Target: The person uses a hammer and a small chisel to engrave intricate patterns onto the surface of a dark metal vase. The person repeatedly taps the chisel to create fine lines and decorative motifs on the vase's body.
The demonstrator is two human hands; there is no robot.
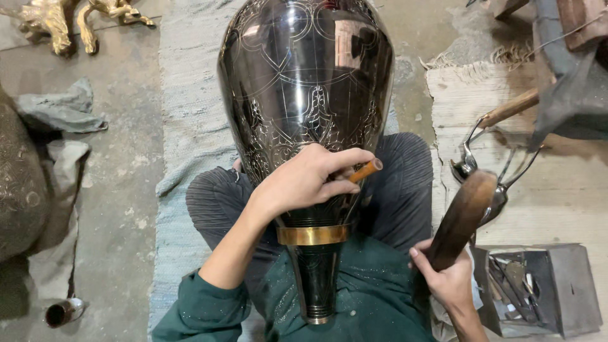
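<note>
lower right of frame: right hand (448, 278) closed around wooden mallet (461, 220); centre: left hand (304, 178) pinched on wooden-handled chisel (365, 170), against engraved dark metal vase (304, 95).

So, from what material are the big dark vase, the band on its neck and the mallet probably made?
The vase looks like polished metal with a dark coating: it mirrors the room, and engraved lines show pale. The band seems bare brass, yellow and shiny. The mallet in the right hand looks like brown wood, smooth and worn.
</note>
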